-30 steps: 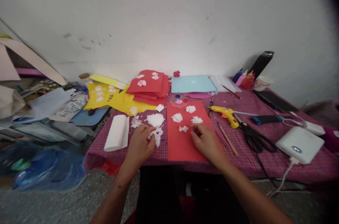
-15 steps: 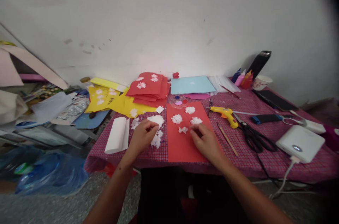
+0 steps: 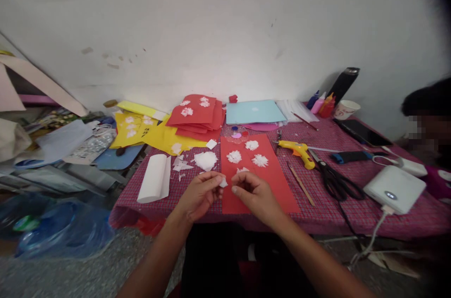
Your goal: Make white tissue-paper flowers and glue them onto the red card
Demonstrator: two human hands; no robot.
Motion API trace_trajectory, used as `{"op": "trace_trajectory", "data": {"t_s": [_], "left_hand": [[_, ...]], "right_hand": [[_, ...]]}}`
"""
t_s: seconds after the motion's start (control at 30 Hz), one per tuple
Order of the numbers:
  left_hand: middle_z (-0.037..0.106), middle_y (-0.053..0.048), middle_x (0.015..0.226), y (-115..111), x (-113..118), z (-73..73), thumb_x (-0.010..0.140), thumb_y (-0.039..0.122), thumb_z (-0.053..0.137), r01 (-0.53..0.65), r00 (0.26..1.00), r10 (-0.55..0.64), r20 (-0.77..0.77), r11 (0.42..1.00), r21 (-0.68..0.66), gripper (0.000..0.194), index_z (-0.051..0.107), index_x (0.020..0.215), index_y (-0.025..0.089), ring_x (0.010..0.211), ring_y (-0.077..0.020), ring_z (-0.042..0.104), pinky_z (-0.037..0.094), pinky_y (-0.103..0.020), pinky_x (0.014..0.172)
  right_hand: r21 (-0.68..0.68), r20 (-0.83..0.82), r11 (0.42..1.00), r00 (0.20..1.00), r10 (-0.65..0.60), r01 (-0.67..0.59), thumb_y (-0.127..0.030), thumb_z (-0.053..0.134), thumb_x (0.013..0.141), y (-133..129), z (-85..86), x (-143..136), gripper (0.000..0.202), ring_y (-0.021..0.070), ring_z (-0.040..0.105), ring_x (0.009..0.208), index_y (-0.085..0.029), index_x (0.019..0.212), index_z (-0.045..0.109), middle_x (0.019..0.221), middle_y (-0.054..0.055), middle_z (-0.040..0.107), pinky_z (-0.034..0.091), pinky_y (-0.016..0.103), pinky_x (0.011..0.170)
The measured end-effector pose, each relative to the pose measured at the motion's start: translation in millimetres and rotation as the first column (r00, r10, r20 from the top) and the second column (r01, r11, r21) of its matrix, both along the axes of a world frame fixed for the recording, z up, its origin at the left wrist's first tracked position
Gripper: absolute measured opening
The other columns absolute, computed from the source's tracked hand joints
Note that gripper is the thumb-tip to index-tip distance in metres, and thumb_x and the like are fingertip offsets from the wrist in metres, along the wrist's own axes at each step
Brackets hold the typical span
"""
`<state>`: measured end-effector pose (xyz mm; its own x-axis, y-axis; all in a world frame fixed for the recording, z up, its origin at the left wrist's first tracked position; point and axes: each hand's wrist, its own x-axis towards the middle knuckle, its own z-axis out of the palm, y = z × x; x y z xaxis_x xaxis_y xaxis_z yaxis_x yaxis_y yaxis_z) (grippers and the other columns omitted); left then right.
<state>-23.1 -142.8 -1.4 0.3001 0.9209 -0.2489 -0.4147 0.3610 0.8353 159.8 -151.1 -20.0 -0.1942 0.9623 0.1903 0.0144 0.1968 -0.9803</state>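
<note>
A small piece of white paper (image 3: 223,183) is pinched between the thumb and fingertips of my left hand (image 3: 204,193), at the left edge of a red sheet (image 3: 246,201). My right hand (image 3: 255,193) hovers over that sheet with thumb and fingers drawn together; whatever may be in them is too small to make out. Three white paper flowers, among them a crumpled flower (image 3: 260,160), lie on the sheet. Another bit of white paper (image 3: 242,170) on it is partly hidden by my right hand. Left of the sheet lie a white paper pile (image 3: 206,160) and torn scraps (image 3: 181,163).
A white paper roll (image 3: 154,179) lies at the left, with red cards (image 3: 193,112) behind. A yellow glue gun (image 3: 299,151), black scissors (image 3: 336,181), a wooden stick (image 3: 302,185) and a white box (image 3: 394,190) are at the right. A person's head (image 3: 431,107) shows at the right edge.
My left hand has moved from the white paper pile toward the red sheet with a small paper piece. My right hand has shifted left and slightly nearer. A person's head has appeared at the right.
</note>
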Motion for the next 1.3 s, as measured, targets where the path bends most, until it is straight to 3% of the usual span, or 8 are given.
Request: {"op": "trace_trajectory", "data": {"t_s": [0.2, 0.33, 0.43, 0.53, 0.73, 1.0, 1.17, 1.3], "left_hand": [[0.059, 0.0, 0.075, -8.6, 15.4, -7.2, 0.078, 0.029, 0.078, 0.057, 0.994, -0.045, 0.097, 0.99, -0.13, 0.02, 0.067, 0.086, 0.015, 0.059, -0.0084, 0.054, 0.045, -0.022, 0.055], [0.059, -0.001, 0.077, -13.3, 24.3, -11.2, 0.079, 0.03, 0.077, 0.087, 0.985, -0.066, 0.159, 0.988, -0.128, 0.021, 0.067, 0.085, 0.013, 0.06, -0.0071, 0.052, 0.045, -0.022, 0.056], [0.061, -0.002, 0.079, -14.9, 27.8, -13.5, 0.078, 0.031, 0.078, 0.072, 0.987, -0.052, 0.152, 0.99, -0.124, 0.023, 0.068, 0.087, 0.012, 0.059, -0.0067, 0.051, 0.044, -0.022, 0.056], [0.059, -0.001, 0.074, -16.1, 30.1, -14.6, 0.075, 0.03, 0.081, 0.041, 0.992, -0.027, 0.126, 0.993, -0.108, 0.024, 0.068, 0.082, 0.012, 0.059, -0.0073, 0.051, 0.045, -0.023, 0.057], [0.058, 0.0, 0.068, -18.7, 34.7, -14.6, 0.071, 0.035, 0.083, 0.004, 0.998, 0.0, 0.059, 0.997, -0.072, 0.029, 0.067, 0.076, 0.011, 0.057, -0.0082, 0.051, 0.046, -0.024, 0.055], [0.067, -0.004, 0.083, -20.8, 32.7, -15.1, 0.07, 0.03, 0.082, -0.006, 0.999, 0.006, -0.042, 1.0, -0.014, 0.035, 0.07, 0.099, 0.014, 0.066, -0.012, 0.061, 0.054, -0.031, 0.069], [0.069, -0.002, 0.079, -21.3, 33.6, -24.5, 0.071, 0.022, 0.08, -0.041, 0.982, 0.068, -0.174, 0.987, 0.158, 0.021, 0.068, 0.087, 0.014, 0.068, -0.011, 0.061, 0.049, -0.024, 0.068], [0.067, -0.001, 0.071, -20.8, 34.3, -27.5, 0.074, 0.026, 0.077, -0.028, 0.964, 0.075, -0.257, 0.982, 0.184, 0.016, 0.068, 0.081, 0.014, 0.066, -0.0123, 0.059, 0.047, -0.024, 0.065]], "right_hand": [[0.07, 0.069, 0.997, 0.997, 0.017, -0.022, -0.015, 0.062, 0.083, -8.8, -5.3, 2.3, 0.016, 0.0138, 0.058, 0.074, -0.022, 0.096, 0.056, 0.086, -0.001, 0.059, 0.048, 0.027, 0.067], [0.231, 0.225, 0.972, 0.97, -0.088, 0.035, -0.013, 0.059, 0.087, -14.1, -4.0, 4.0, 0.023, 0.0154, 0.061, 0.076, -0.023, 0.107, 0.056, 0.087, 0.001, 0.063, 0.049, 0.029, 0.071], [0.374, 0.323, 0.927, 0.939, -0.118, -0.012, -0.014, 0.057, 0.09, -15.1, -1.1, 7.6, 0.024, 0.0168, 0.061, 0.081, -0.024, 0.111, 0.06, 0.091, 0.003, 0.066, 0.048, 0.03, 0.074], [0.413, 0.359, 0.909, 0.927, -0.109, -0.053, -0.013, 0.055, 0.091, -15.0, 0.7, 11.1, 0.021, 0.0175, 0.061, 0.082, -0.024, 0.108, 0.064, 0.09, 0.003, 0.066, 0.048, 0.03, 0.075], [0.368, 0.378, 0.93, 0.915, -0.139, -0.011, -0.015, 0.055, 0.091, -17.5, -1.4, 14.6, 0.013, 0.0183, 0.062, 0.078, -0.024, 0.09, 0.064, 0.083, 0.003, 0.066, 0.047, 0.031, 0.073], [0.191, 0.288, 0.978, 0.947, -0.142, 0.088, -0.022, 0.058, 0.09, -17.6, -9.5, 20.4, 0.008, 0.0155, 0.057, 0.069, -0.021, 0.084, 0.062, 0.075, 0.0, 0.063, 0.045, 0.027, 0.065], [0.095, 0.224, 0.992, 0.969, -0.103, 0.083, -0.027, 0.059, 0.091, -17.2, -11.8, 21.0, 0.012, 0.0146, 0.056, 0.068, -0.019, 0.082, 0.062, 0.075, 0.0, 0.062, 0.045, 0.026, 0.063], [-0.002, 0.133, 1.0, 0.991, -0.029, 0.029, -0.03, 0.064, 0.088, -20.2, -8.9, 21.0, 0.012, 0.0151, 0.059, 0.071, -0.02, 0.093, 0.063, 0.081, 0.001, 0.065, 0.048, 0.026, 0.065]]}}
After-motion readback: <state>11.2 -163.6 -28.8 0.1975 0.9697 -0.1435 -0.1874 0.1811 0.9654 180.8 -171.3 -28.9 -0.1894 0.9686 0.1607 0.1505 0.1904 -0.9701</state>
